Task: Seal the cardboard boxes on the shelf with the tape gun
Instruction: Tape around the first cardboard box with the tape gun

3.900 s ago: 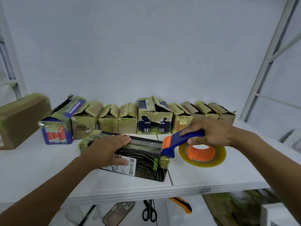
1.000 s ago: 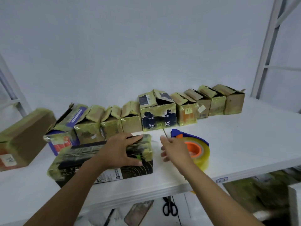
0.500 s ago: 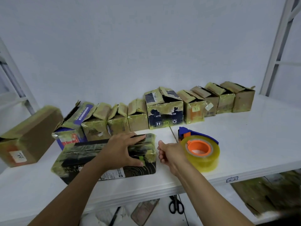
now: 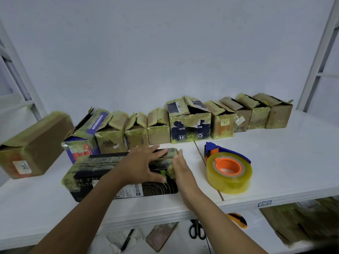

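A long black box (image 4: 95,173) wrapped in yellowish tape lies near the front of the white shelf (image 4: 284,162). My left hand (image 4: 141,165) rests flat on its top near the right end, fingers spread. My right hand (image 4: 180,171) presses straight fingers against the box's right end. The tape gun (image 4: 227,167), blue with an orange hub and a clear yellow roll, lies on the shelf to the right of my hands, untouched. A row of several small cardboard boxes (image 4: 190,121) with raised flaps stands along the back.
A larger brown box (image 4: 34,143) sits at the far left. White shelf posts (image 4: 319,57) rise at the right and left. On the lower level lie scissors (image 4: 197,230), an orange-black cutter (image 4: 237,219) and a phone (image 4: 161,235).
My right hand has let go of the tape gun, which now lies on the shelf, and has moved to the right end of the black box. The left hand stays on the box.
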